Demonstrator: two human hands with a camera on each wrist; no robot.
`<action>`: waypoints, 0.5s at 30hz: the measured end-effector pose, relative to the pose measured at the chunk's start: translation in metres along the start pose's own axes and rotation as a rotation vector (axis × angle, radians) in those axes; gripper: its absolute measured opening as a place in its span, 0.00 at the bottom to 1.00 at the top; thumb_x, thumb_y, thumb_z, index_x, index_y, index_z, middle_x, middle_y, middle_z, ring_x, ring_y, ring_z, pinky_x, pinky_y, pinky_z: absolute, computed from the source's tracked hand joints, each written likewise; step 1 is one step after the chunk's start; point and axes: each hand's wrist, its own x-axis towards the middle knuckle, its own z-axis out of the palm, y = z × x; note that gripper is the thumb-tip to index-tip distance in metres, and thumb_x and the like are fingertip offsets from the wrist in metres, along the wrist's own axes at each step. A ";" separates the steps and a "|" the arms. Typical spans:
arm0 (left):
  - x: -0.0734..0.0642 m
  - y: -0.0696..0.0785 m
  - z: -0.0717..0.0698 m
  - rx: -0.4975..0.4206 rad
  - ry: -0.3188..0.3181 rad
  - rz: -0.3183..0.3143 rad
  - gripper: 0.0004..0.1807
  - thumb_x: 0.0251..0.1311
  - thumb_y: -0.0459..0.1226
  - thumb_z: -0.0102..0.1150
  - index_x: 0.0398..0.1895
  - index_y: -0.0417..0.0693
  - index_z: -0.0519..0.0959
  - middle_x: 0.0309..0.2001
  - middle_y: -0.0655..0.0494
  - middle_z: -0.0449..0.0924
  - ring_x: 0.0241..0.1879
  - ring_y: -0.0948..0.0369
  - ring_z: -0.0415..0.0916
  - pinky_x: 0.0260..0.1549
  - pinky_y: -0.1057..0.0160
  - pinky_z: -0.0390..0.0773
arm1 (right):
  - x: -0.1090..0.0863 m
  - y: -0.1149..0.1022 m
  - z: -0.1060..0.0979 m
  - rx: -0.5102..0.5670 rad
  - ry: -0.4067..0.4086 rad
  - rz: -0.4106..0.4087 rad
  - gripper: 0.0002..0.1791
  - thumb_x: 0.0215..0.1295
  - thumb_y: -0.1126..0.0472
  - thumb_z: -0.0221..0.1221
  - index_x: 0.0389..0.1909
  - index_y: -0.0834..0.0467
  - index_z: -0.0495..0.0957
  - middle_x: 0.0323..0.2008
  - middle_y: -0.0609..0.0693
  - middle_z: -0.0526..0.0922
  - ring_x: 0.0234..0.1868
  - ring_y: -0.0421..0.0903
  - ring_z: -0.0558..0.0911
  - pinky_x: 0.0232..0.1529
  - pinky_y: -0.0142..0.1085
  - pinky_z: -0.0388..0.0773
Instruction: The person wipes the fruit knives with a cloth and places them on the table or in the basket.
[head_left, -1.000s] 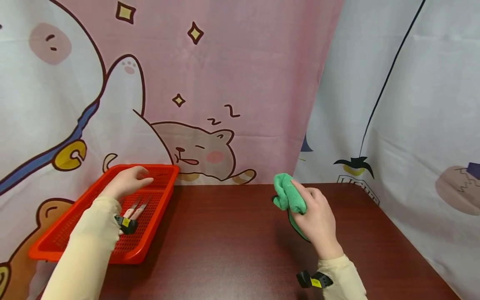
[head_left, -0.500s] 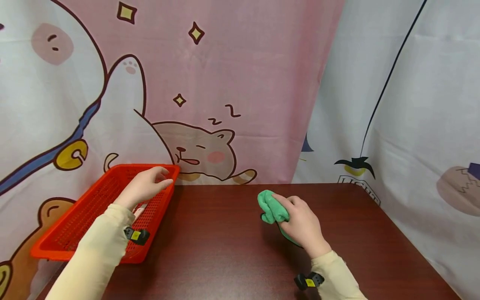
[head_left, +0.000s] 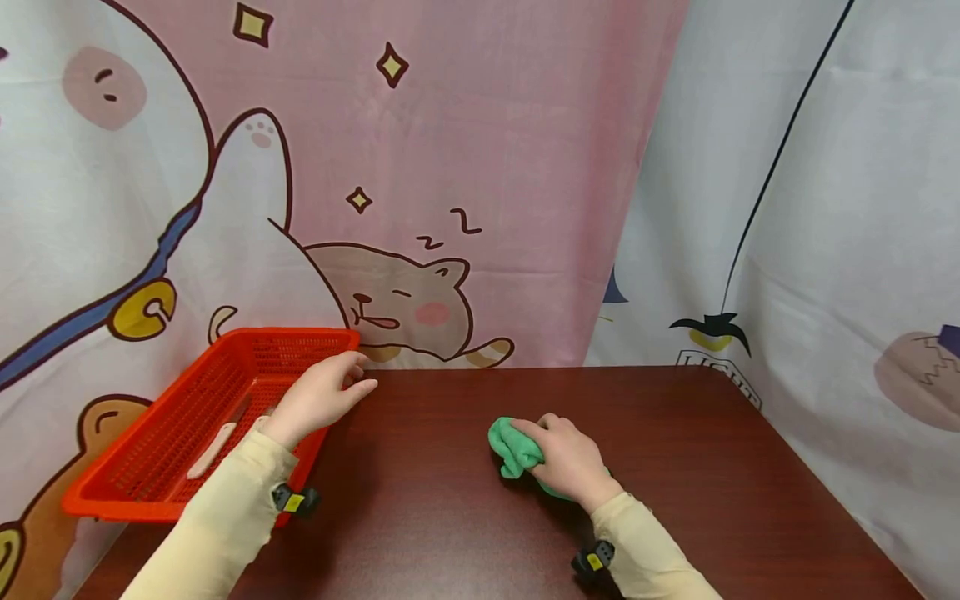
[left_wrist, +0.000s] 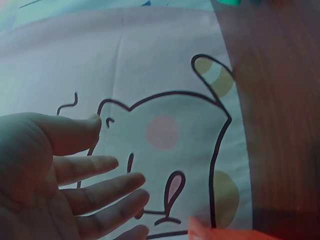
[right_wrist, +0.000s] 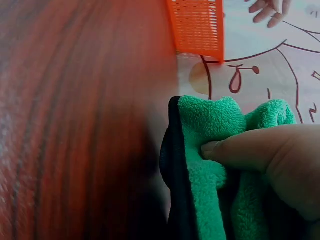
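My right hand (head_left: 572,460) grips a bunched green towel (head_left: 516,448) low over the middle of the brown table. In the right wrist view the thumb presses into the towel's fluffy folds (right_wrist: 212,120), and a dark border runs along one side. Whether the towel touches the wood cannot be told. Over the right rim of the red basket (head_left: 131,508) hovers my left hand (head_left: 318,402), holding nothing. Its fingers (left_wrist: 107,192) are loosely extended in the left wrist view. Inside the basket lies a thin utensil with a pale handle (head_left: 212,451); a second is mostly hidden behind my left arm.
The brown table (head_left: 435,517) runs back to a hanging cloth (head_left: 517,183) printed with cartoon animals. Its right edge slopes down beside a white curtain (head_left: 825,250). The basket occupies the left end.
My left hand has moved right from above the basket's inside to its right rim. My right hand has brought the towel left and down toward the table.
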 end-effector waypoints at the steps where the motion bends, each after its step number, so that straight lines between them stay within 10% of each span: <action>1: 0.000 0.002 0.003 0.006 0.006 0.004 0.20 0.64 0.38 0.63 0.54 0.35 0.77 0.44 0.41 0.82 0.44 0.44 0.79 0.46 0.43 0.77 | 0.000 -0.001 0.001 0.001 -0.005 -0.003 0.35 0.48 0.65 0.70 0.61 0.46 0.78 0.38 0.49 0.76 0.38 0.49 0.76 0.21 0.39 0.70; 15: -0.010 0.022 0.039 0.037 0.101 0.073 0.23 0.61 0.40 0.67 0.55 0.35 0.78 0.48 0.40 0.82 0.47 0.45 0.79 0.48 0.45 0.76 | -0.005 0.000 -0.014 0.002 -0.078 -0.044 0.43 0.52 0.43 0.73 0.70 0.45 0.69 0.52 0.52 0.77 0.51 0.52 0.77 0.45 0.49 0.77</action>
